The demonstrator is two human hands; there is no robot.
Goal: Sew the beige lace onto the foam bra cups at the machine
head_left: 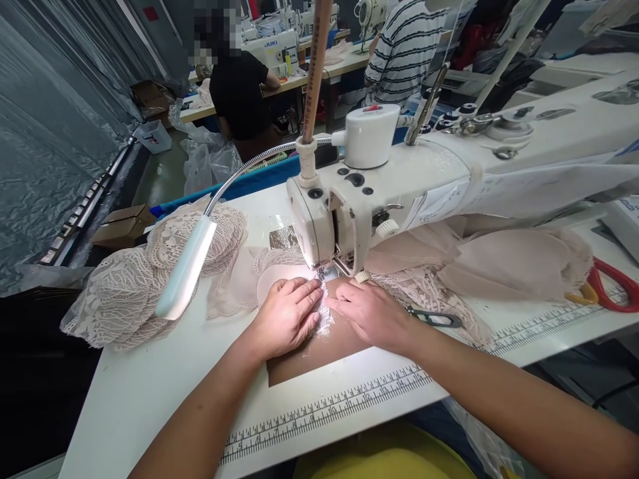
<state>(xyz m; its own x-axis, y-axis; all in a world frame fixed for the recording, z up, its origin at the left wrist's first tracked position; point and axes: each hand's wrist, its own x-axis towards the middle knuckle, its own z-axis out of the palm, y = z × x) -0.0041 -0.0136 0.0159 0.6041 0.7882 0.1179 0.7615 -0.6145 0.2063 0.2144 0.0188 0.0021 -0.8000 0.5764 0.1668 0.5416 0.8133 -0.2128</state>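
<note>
Under the needle of a white sewing machine (319, 246) lies a narrow piece of pale lace (325, 320), brightly lit. My left hand (287, 316) rests on its left side, fingers flat and close together, pressing it down beside the presser foot. A smooth beige bra cup (269, 279) shows partly behind that hand. My right hand (372, 313) is at the right edge of the lace, its fingers curled and thumb and forefinger drawn together at the edge. Both hands are over a brown plate (299, 362) on the table. Small thread snips (436, 319) lie beside my right wrist.
Stacked lace pieces (120, 293) lie at the left below a lamp (187, 269). Beige cups (519, 263) and red-handled scissors (612, 286) are at the right. A printed ruler (339, 406) runs along the front edge. Two people sit beyond the machine.
</note>
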